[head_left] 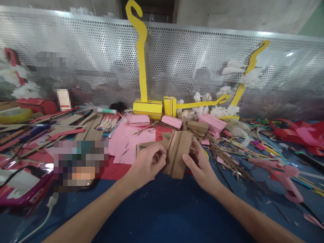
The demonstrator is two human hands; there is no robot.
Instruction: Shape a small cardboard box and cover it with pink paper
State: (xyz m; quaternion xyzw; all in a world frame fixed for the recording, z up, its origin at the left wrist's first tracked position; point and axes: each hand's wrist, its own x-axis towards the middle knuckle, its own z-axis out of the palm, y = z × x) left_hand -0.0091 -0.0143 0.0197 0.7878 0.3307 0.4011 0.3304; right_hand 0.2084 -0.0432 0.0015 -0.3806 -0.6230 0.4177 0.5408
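Cardboard [180, 153] between the left hand [149, 162] and right hand [201, 165] needs steady, square support, right thumb pressed on its face, left fingers curled near its edge, pinching unclear.

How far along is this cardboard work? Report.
Looks done: yellow hook on its base, pink blocks. In hand: a bare folded cardboard piece, held by the right hand, left hand beside it. Apparently left: colouring that piece and the brown block behind.
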